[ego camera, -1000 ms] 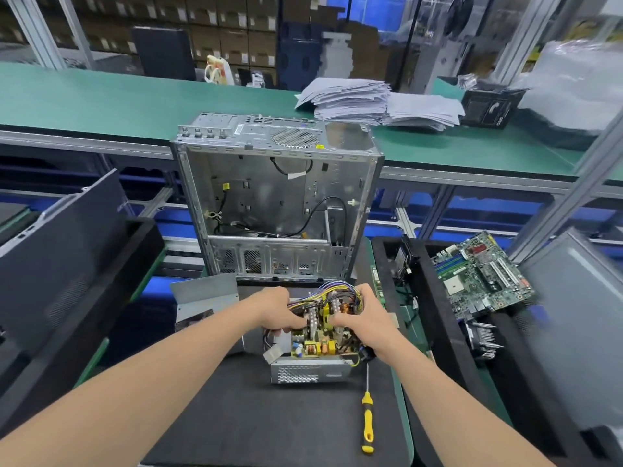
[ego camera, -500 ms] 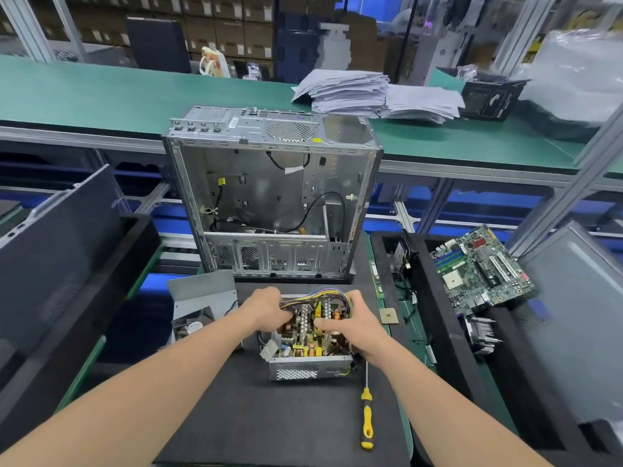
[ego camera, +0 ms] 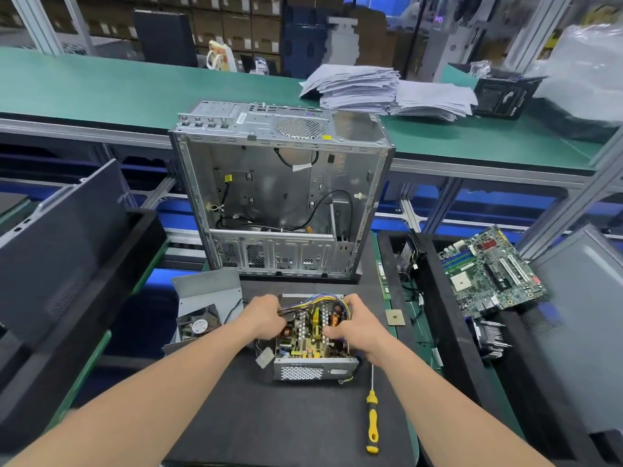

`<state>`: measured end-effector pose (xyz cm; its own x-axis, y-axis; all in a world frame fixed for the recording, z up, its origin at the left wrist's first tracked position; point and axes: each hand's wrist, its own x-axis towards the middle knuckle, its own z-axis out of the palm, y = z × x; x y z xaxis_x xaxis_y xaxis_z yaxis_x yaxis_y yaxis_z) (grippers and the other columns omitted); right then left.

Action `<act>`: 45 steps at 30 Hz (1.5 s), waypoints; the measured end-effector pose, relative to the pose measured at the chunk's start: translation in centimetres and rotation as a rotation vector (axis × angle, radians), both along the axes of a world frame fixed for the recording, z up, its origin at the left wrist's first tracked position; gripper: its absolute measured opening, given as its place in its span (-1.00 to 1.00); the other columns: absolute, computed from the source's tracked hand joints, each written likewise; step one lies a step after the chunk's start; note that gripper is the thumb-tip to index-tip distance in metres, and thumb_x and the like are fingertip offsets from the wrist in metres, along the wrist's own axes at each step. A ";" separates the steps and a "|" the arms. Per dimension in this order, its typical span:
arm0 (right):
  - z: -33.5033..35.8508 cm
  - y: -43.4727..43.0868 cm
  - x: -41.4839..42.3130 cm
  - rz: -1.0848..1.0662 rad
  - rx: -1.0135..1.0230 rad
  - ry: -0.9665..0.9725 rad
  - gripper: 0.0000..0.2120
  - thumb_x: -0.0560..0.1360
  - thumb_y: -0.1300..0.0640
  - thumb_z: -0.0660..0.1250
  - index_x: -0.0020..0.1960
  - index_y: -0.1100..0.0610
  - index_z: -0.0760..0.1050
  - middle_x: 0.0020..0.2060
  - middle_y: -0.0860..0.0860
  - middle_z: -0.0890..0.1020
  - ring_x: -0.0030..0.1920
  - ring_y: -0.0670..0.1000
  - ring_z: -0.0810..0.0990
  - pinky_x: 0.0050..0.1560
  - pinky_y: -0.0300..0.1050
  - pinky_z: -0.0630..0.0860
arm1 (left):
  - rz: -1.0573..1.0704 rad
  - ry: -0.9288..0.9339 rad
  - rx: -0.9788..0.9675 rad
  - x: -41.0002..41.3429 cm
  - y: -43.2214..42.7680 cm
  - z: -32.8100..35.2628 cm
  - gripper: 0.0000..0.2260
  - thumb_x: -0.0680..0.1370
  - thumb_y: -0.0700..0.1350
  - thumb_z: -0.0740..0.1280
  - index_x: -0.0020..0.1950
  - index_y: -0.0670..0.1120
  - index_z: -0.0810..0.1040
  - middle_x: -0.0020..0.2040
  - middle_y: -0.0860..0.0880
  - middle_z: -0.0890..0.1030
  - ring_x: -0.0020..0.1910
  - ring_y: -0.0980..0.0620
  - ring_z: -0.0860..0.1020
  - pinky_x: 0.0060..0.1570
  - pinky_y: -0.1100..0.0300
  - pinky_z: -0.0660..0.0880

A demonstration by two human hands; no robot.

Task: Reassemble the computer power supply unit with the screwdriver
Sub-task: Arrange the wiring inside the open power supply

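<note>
Dark table point(ego camera: 269, 426): both my hands, left hand point(ego camera: 266, 316) and right hand point(ego camera: 357, 326), pinch wire bundle point(ego camera: 313, 299), tucking it into open power supply point(ego camera: 312, 335); screwdriver point(ego camera: 372, 421) parked alongside.

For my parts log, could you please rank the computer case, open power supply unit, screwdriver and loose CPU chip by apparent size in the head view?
1. computer case
2. power supply unit
3. screwdriver
4. CPU chip

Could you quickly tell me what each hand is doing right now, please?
Left hand: closed on the wire bundle.
Right hand: gripping the power supply.
</note>
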<state>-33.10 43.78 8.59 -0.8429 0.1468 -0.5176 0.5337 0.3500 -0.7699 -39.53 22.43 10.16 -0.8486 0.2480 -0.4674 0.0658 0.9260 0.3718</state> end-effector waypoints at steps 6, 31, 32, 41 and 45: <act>-0.4 0.1 -0.2 0.000 0.016 0.038 -0.50 0.49 0.14 0.59 0.28 -0.07 0.40 0.07 -0.03 0.66 0.06 -0.01 0.65 0.02 -0.07 0.58 | 0.021 0.056 0.008 0.1 -0.2 -0.5 -0.87 0.61 -0.10 0.33 -0.11 -0.10 0.53 -0.26 -0.02 0.55 -0.27 -0.02 0.53 -0.38 0.16 0.41; 1.2 3.4 -4.4 0.007 0.479 0.276 -0.75 0.67 -0.03 0.37 0.22 0.12 0.64 0.02 0.09 0.70 0.00 0.09 0.59 0.05 -0.05 0.53 | -0.065 0.683 0.103 -4.2 4.5 2.4 -0.75 0.66 0.03 0.31 0.33 0.09 0.57 0.06 0.01 0.49 0.03 -0.03 0.53 0.04 0.07 0.50; 1.2 3.4 -4.7 0.008 0.441 0.266 -0.77 0.66 -0.01 0.39 0.20 0.13 0.64 -0.03 0.12 0.72 -0.05 0.11 0.64 0.06 0.00 0.60 | -0.062 0.613 0.162 -4.1 4.3 2.1 -0.74 0.67 0.00 0.29 0.37 0.06 0.53 0.07 0.01 0.53 0.00 -0.01 0.57 -0.01 0.06 0.55; 0.4 3.8 -6.8 -0.085 0.123 0.176 -0.89 0.57 0.27 0.48 0.02 0.11 0.73 -0.08 0.10 0.76 -0.27 -0.02 0.65 -0.27 -0.26 0.57 | -0.298 0.150 0.226 -3.8 2.5 -0.3 -0.81 0.71 0.02 0.17 0.17 0.01 0.52 -0.15 0.02 0.64 -0.17 -0.03 0.63 -0.10 -0.03 0.58; -0.5 3.6 -6.3 -0.276 -0.068 0.144 -0.89 0.46 0.26 0.61 -0.03 0.20 0.72 -0.19 0.11 0.77 -0.39 -0.05 0.66 -0.36 -0.30 0.57 | -0.397 0.085 0.247 -3.2 2.2 -0.1 -0.76 0.66 0.15 0.23 0.27 0.11 0.34 -0.01 0.03 0.61 -0.10 -0.02 0.62 -0.03 -0.09 0.57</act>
